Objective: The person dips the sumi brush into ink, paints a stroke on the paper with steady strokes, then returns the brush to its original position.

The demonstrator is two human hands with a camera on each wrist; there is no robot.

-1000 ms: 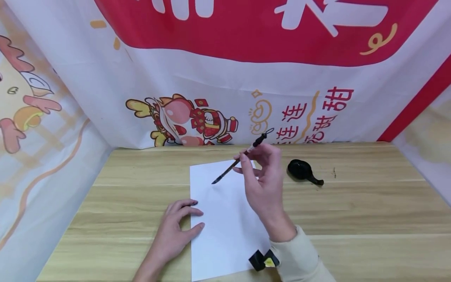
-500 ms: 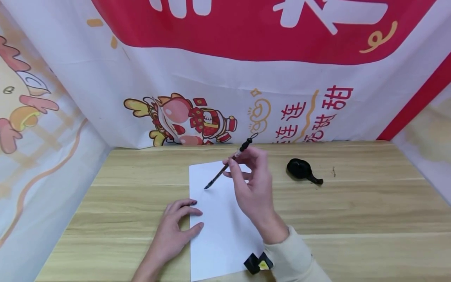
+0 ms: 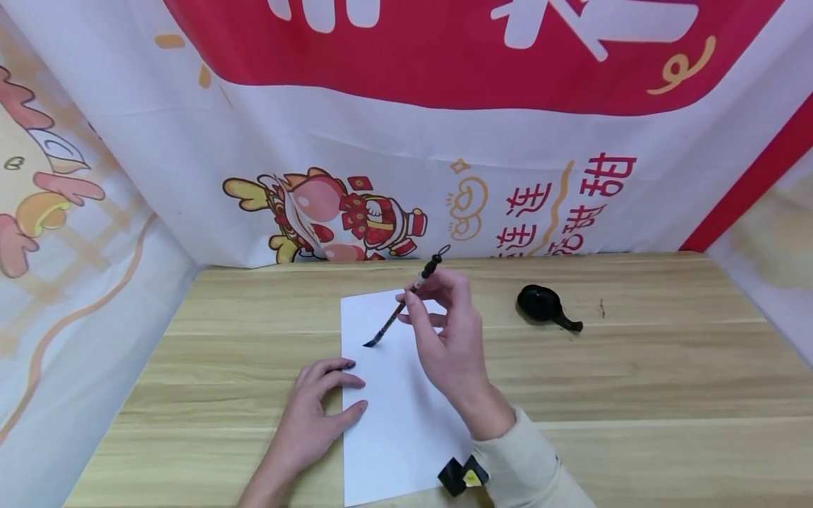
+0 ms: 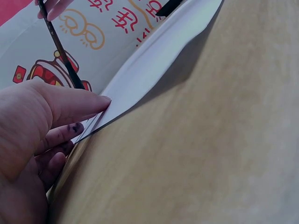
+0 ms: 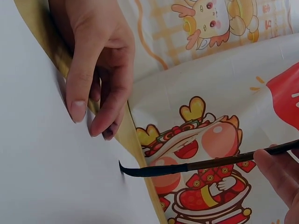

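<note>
A white sheet of paper (image 3: 387, 430) lies on the table, bare of marks where it shows. My left hand (image 3: 317, 409) rests at its left edge, thumb and fingertips on the margin, with dark stains on a finger (image 4: 70, 130). Between the thumb and fingers of my right hand (image 3: 454, 346) is a slim writing brush (image 3: 392, 317), pinched partway up its brown handle. The brush slants down to the left. Its black bristles (image 5: 145, 171) curve to a fine point right at the paper's upper left part.
To the right of the paper sits a black rounded dish with a short handle (image 3: 541, 305), and small dark specks (image 3: 602, 308) mark the wood near it. A printed cloth (image 3: 394, 134) hangs behind the table (image 3: 635, 381). A black wrist device (image 3: 454, 477) overlaps the paper's lower right corner.
My right hand has moved left and slightly down with the brush, bringing its tip from the paper's upper middle toward the left edge. The left hand stays in place.
</note>
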